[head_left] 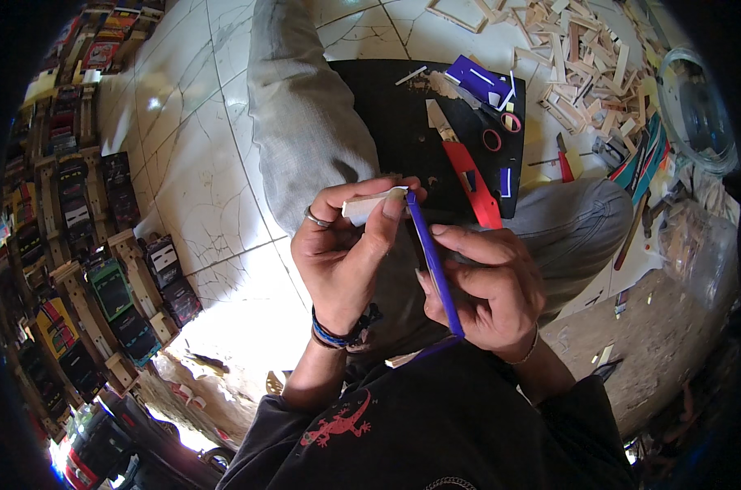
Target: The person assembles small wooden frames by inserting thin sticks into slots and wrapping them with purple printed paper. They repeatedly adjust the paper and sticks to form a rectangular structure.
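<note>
My left hand (338,253) is closed in a pinch on a small pale wooden piece (360,209), with a bit of white showing at its tip. From those fingertips a narrow purple strip (434,265) slants down toward my body. My right hand (494,290) has its fingers curled against the strip and grips it along its right side. Whether the strip is fixed to the wood is hidden by the left thumb. Beyond the hands, a red-handled tool with a flat blade (471,184) lies on a black board (378,106).
Pink-handled scissors (492,140) and purple sheet scraps (472,76) lie on the board. A heap of wooden sticks (587,65) covers the tiles at far right, near a coil of clear tubing (697,110) and a plastic bag (697,245). Rows of small boxes on wooden racks (113,290) line the left.
</note>
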`<move>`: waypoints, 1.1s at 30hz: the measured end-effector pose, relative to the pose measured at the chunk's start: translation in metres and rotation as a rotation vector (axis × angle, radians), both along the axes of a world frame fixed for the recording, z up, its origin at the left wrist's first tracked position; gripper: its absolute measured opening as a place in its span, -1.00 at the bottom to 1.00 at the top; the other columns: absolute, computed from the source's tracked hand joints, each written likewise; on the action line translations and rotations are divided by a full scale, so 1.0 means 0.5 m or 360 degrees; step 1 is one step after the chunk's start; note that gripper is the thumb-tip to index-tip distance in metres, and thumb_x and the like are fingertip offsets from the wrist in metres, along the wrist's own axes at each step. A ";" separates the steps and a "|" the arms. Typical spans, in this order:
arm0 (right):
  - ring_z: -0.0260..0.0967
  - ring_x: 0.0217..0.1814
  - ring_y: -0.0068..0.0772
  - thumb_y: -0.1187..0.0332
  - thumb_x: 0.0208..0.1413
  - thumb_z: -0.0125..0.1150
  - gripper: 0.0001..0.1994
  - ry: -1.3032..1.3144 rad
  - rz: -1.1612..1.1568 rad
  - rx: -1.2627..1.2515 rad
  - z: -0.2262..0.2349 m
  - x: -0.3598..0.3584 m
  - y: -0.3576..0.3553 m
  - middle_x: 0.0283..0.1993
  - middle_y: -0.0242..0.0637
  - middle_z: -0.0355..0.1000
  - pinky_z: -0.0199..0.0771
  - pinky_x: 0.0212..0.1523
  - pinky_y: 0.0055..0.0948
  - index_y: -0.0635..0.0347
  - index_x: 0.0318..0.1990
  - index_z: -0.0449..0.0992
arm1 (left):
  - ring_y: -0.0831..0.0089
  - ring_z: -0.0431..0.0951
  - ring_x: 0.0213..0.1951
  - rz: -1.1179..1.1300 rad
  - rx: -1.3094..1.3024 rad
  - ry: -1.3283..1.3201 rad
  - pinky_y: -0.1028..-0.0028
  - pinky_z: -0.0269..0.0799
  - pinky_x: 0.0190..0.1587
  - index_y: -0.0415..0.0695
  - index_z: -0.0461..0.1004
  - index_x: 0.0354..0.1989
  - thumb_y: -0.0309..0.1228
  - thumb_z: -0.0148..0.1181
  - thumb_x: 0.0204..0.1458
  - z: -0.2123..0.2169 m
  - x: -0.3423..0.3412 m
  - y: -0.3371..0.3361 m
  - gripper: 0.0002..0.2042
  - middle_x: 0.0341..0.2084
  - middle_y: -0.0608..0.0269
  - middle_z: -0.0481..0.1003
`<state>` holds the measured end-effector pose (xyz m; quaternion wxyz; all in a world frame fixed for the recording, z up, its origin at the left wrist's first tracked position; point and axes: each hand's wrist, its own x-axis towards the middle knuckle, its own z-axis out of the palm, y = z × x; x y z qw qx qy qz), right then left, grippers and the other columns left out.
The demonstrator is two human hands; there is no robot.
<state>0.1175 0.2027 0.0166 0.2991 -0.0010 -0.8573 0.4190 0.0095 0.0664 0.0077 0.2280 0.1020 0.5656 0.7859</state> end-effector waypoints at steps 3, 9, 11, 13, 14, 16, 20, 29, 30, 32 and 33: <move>0.59 -0.12 -0.21 0.51 -0.01 0.47 -0.73 -0.0114 0.0114 0.0058 -0.002 0.006 0.001 0.02 -0.05 0.58 0.56 -0.18 -0.35 0.23 -0.21 0.47 | 0.30 0.63 0.01 0.0061 -0.0026 0.0037 0.43 0.56 0.06 -0.35 0.41 0.06 -0.66 0.21 0.20 0.006 0.002 0.003 -0.73 -0.02 -0.14 0.58; 0.53 -0.02 -0.47 0.53 0.21 0.25 -0.74 -0.0372 0.0058 -0.1024 -0.001 0.004 0.007 0.00 -0.21 0.55 0.48 -0.12 -0.45 0.26 0.05 0.47 | 0.35 0.62 0.02 -0.0027 -0.0262 0.0361 0.46 0.57 0.05 -0.33 0.43 0.01 -0.65 0.20 0.22 0.006 -0.006 -0.003 -0.78 0.04 -0.15 0.55; 0.49 -0.02 -0.54 0.50 0.28 0.23 -0.73 -0.0641 0.0038 -0.1286 0.007 0.001 0.018 -0.03 -0.22 0.51 0.45 -0.08 -0.53 0.29 0.10 0.47 | 0.35 0.61 0.05 -0.0048 -0.0352 0.0446 0.47 0.54 0.08 -0.35 0.47 0.02 -0.67 0.20 0.21 0.002 -0.002 -0.005 -0.78 0.01 -0.09 0.58; 0.45 0.08 -0.50 0.54 0.27 0.22 -0.70 -0.0842 0.0071 -0.1480 0.020 0.000 0.024 0.02 -0.22 0.46 0.46 0.09 -0.49 0.31 0.13 0.46 | 0.36 0.61 0.05 -0.0090 -0.0426 0.0524 0.48 0.53 0.09 -0.36 0.48 0.03 -0.68 0.20 0.20 -0.002 -0.001 -0.006 -0.76 -0.01 -0.06 0.60; 0.44 0.06 -0.54 0.52 0.25 0.27 -0.68 -0.0873 0.0086 -0.1396 0.016 -0.009 0.025 0.01 -0.26 0.46 0.45 0.08 -0.51 0.31 0.14 0.47 | 0.36 0.62 0.04 -0.0074 -0.0451 0.0578 0.48 0.53 0.08 -0.36 0.48 0.04 -0.68 0.20 0.20 -0.003 0.002 -0.005 -0.76 -0.02 -0.05 0.61; 0.45 0.03 -0.59 0.48 0.25 0.30 -0.64 -0.0928 0.0131 -0.1276 0.009 -0.022 0.022 0.00 -0.30 0.48 0.43 0.06 -0.56 0.30 0.17 0.43 | 0.37 0.62 0.02 -0.0033 -0.0489 0.0703 0.50 0.53 0.07 -0.37 0.48 0.04 -0.67 0.21 0.20 -0.004 0.005 -0.004 -0.75 -0.04 -0.03 0.62; 0.50 -0.08 -0.63 0.36 0.29 0.29 -0.67 -0.0924 0.0247 -0.1838 -0.016 -0.039 0.009 -0.10 -0.32 0.56 0.46 -0.16 -0.61 0.27 0.12 0.42 | 0.34 0.63 0.01 -0.0043 -0.0430 0.0579 0.47 0.53 0.07 -0.36 0.48 0.04 -0.67 0.21 0.19 -0.002 0.006 -0.005 -0.75 -0.02 -0.03 0.61; 0.54 0.08 -0.49 0.37 0.37 0.16 -0.71 -0.0978 0.0332 -0.2193 -0.006 -0.034 0.018 -0.02 -0.27 0.56 0.48 0.11 -0.54 0.31 0.15 0.43 | 0.29 0.49 0.20 -0.0154 -0.0102 -0.0088 0.37 0.47 0.22 -0.26 0.20 0.30 -0.67 0.16 0.22 0.003 0.002 -0.006 -0.51 0.19 -0.09 0.44; 0.54 0.08 -0.48 0.36 0.37 0.16 -0.71 -0.0989 0.0367 -0.2212 -0.003 -0.034 0.019 -0.02 -0.27 0.56 0.48 0.11 -0.53 0.31 0.15 0.44 | 0.30 0.52 0.17 -0.0149 -0.0141 -0.0158 0.38 0.48 0.21 -0.26 0.18 0.32 -0.65 0.17 0.23 0.007 0.004 -0.007 -0.50 0.17 -0.08 0.46; 0.54 0.08 -0.48 0.36 0.37 0.17 -0.71 -0.0970 0.0339 -0.2172 0.000 -0.034 0.018 -0.01 -0.27 0.56 0.48 0.12 -0.54 0.32 0.13 0.45 | 0.31 0.54 0.15 -0.0237 -0.0125 -0.0310 0.39 0.49 0.19 -0.26 0.20 0.31 -0.63 0.16 0.23 0.014 0.001 -0.013 -0.52 0.14 -0.07 0.49; 0.54 0.08 -0.48 0.36 0.37 0.17 -0.72 -0.0960 0.0324 -0.2160 0.002 -0.033 0.017 0.00 -0.27 0.56 0.48 0.12 -0.54 0.32 0.13 0.46 | 0.31 0.54 0.13 -0.0279 -0.0119 -0.0386 0.40 0.50 0.18 -0.26 0.20 0.31 -0.63 0.16 0.24 0.016 0.000 -0.015 -0.52 0.12 -0.06 0.51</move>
